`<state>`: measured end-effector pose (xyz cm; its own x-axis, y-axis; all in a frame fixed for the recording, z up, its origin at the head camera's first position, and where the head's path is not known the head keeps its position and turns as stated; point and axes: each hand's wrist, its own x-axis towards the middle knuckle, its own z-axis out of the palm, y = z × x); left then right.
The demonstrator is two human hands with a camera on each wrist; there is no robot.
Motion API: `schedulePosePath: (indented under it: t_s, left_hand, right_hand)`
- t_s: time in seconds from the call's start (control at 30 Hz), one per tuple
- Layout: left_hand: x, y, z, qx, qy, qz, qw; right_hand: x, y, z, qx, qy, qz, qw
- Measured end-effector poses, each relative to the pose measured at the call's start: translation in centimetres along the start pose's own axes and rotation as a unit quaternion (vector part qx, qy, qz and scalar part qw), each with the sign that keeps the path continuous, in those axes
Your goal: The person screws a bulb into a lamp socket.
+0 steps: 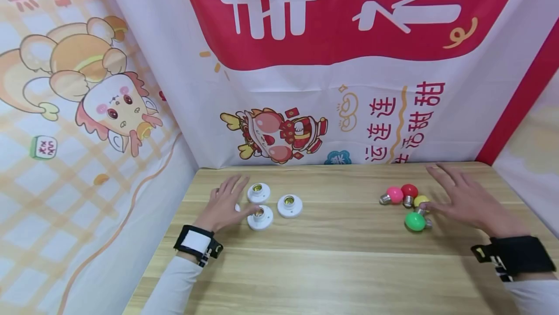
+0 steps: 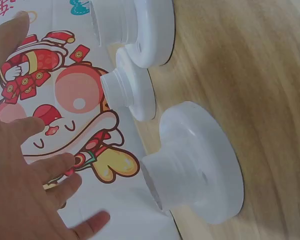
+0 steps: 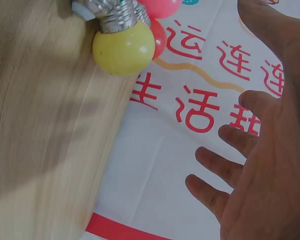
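Observation:
Several white round lamp sockets (image 1: 290,207) with threaded metal insides sit on the left of the table. My left hand (image 1: 224,207) hovers over them with fingers spread, partly hiding one socket at its edge. In the left wrist view, its fingers stand apart from the nearest socket (image 2: 200,165). A cluster of small coloured bulbs lies at the right: pink (image 1: 395,194), red (image 1: 409,190), yellow (image 1: 421,202) and green (image 1: 414,222), with silver screw bases. Beside and above the cluster my right hand (image 1: 469,202) reaches with spread fingers, gripping nothing; its thumb overlaps the yellow bulb's edge.
The wooden table (image 1: 314,276) ends at the back against a printed cloth (image 1: 279,87) in white and red. Another patterned cloth (image 1: 87,198) hangs along the left side, and a pale one (image 1: 528,159) along the right.

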<state>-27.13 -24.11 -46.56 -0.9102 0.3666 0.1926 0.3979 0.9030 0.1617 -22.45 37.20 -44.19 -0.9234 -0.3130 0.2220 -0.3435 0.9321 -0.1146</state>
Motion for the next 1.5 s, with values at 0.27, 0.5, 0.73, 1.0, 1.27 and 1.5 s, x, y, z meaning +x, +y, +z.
schedulePosePath:
  t_s: [0.27,0.5,0.73,1.0,1.27,1.5]
  left_hand:
    - [-0.3,0.5,0.3,-0.016,0.016,0.014,0.9996]
    - [-0.5,0.9,1.1,-0.016,0.060,0.051,0.9968]
    - [-0.9,1.4,1.4,-0.035,0.096,0.072,0.9922]
    - [-1.1,2.0,2.5,-0.036,0.107,0.097,0.9889]
    - [-1.2,2.4,3.2,-0.053,0.101,0.079,0.9903]
    - [-1.5,2.8,3.6,-0.071,0.062,0.036,0.9949]
  right_hand:
    - [0.0,-1.4,0.0,0.006,-0.024,-0.005,1.000]
    - [-0.2,-2.8,0.0,0.041,-0.018,-0.016,0.999]
    - [-0.6,-4.6,1.0,0.077,0.009,-0.038,0.996]
    - [-1.1,-5.4,2.2,0.076,0.032,-0.073,0.994]
    - [-1.1,-5.6,3.1,0.061,0.028,-0.073,0.995]
    - [-1.7,-5.5,3.8,0.058,-0.020,-0.044,0.997]
